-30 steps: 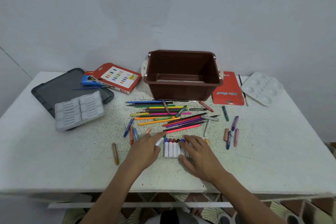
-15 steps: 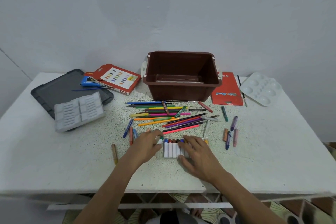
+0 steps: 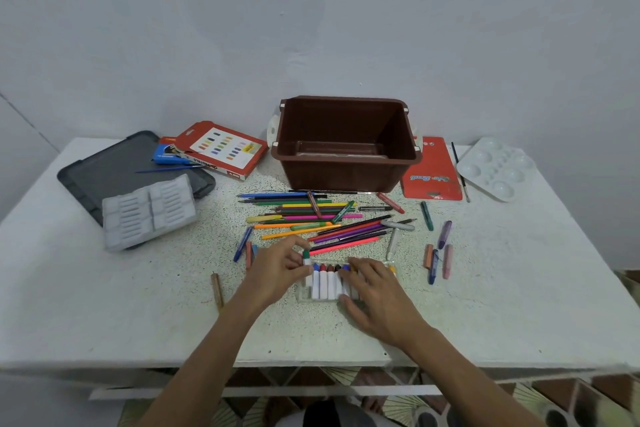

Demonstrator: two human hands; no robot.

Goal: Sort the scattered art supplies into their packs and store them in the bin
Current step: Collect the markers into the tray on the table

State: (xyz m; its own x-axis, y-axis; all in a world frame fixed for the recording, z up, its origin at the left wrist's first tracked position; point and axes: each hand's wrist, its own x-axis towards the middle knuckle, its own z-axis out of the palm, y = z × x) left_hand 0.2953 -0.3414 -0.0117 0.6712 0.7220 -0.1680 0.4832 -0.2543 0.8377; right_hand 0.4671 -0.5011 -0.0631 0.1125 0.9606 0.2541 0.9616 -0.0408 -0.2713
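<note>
The left hand (image 3: 277,274) now pinches the green-capped marker (image 3: 306,255), slanted a second ago, nearly in line at its fingertips with the clear pack's (image 3: 313,300) row, which the flat, straight-fingered right hand (image 3: 377,298) steadies, with the bin (image 3: 346,173) beyond both.

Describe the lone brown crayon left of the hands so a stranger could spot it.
Start at the brown bin at the back of the table and come forward past the pencil pile to the left hand. Just left of that hand lies the brown crayon, alone, nearer the front edge than any other loose stick.
</note>
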